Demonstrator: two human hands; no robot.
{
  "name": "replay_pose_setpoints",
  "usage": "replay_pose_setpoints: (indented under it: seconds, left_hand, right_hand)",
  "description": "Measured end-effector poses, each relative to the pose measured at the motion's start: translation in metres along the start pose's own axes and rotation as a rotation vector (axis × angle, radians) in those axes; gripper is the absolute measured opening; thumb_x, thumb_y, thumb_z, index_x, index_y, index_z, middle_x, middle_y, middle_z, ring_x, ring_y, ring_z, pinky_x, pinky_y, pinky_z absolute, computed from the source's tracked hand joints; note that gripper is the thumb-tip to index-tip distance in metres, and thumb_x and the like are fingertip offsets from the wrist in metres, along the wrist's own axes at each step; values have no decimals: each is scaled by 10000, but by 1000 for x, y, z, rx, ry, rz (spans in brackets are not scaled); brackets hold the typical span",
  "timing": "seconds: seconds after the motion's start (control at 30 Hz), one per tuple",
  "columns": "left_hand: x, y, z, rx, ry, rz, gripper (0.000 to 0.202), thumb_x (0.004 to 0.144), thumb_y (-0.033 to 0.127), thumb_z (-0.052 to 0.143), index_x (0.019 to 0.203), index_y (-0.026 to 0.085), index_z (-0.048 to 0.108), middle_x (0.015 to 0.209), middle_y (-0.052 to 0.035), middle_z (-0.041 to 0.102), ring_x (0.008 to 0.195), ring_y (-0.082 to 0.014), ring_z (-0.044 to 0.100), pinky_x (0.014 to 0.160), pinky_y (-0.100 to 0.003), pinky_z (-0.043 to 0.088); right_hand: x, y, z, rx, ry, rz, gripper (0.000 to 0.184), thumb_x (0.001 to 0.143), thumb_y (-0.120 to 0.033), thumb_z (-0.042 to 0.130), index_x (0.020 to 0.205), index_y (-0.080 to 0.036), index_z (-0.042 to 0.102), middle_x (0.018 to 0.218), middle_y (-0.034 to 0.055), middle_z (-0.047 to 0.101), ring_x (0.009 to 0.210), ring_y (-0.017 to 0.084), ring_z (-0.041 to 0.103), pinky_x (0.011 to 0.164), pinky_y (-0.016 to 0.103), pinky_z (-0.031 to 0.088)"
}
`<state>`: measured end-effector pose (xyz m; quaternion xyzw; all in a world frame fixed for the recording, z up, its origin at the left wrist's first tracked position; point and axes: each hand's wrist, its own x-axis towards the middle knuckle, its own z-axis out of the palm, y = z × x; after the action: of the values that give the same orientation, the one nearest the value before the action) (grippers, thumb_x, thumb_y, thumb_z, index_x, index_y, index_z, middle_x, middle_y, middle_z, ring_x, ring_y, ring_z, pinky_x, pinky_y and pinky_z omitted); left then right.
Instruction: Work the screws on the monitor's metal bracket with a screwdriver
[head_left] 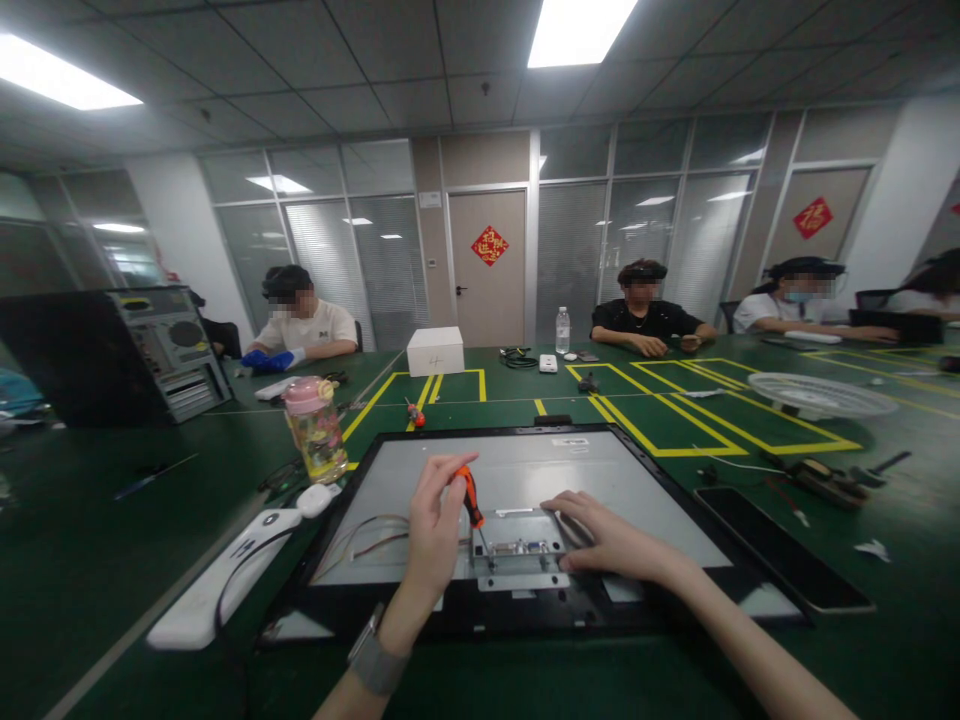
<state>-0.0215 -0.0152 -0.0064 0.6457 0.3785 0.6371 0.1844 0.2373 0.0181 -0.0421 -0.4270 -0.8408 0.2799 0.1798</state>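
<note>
A flat monitor panel [637, 490] with a black frame lies back side up on the table before me. My left hand [436, 515] grips an orange and black screwdriver [470, 497], its shaft slanting down to the left side of a metal bracket [517, 580]. Whether the tip sits in a screw is too small to tell. My right hand [600, 530] rests with fingers spread on the right side of the metal box [510, 525], which carries a row of connector ports. Thin coloured wires [375, 535] run left from that box.
Left of the panel lie a white power bank-like case [225, 580] with a black cable and a pink-lidded bottle [313, 430]. A dark phone-like slab [780, 548] is at right. Beyond stand a white box [435, 352] and a computer tower [97, 355]. Several people sit across the table.
</note>
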Motion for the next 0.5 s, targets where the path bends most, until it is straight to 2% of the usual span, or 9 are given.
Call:
replay_pose_setpoints:
  seconds: [0.07,0.23,0.37,0.5]
  left_hand:
    - [0,0,0,-5,6,-11,249,906,283,493,1042,200,685,882,-26,549,812,-164,566,767,-279,449]
    - [-1,0,0,-10,-11,-3,270,924,264,457,1073,203,674,905,-29,556,850,-163,559,773,-271,436]
    - [-1,1,0,-37,-26,-12,243,905,279,503,1062,199,671,870,-15,524,758,-146,554,711,-265,445]
    - [0,1,2,-26,-39,12,271,922,262,461,1088,205,667,935,-38,561,878,-174,563,786,-287,435]
  right_hand:
    - [0,0,0,-1,0,-1,688,692,-334,727,1331,-208,504,1318,102,503,1248,296,426,1075,407,318]
    - [0,-1,-1,-8,-8,12,686,703,-352,718,1338,-211,498,1340,105,491,1266,303,412,1087,419,302]
    - [0,0,-1,-1,-6,3,690,699,-345,727,1335,-203,501,1325,103,500,1252,294,426,1077,403,317]
    - [0,0,0,1,0,9,693,700,-350,729,1338,-211,498,1328,100,498,1255,296,422,1078,409,315]
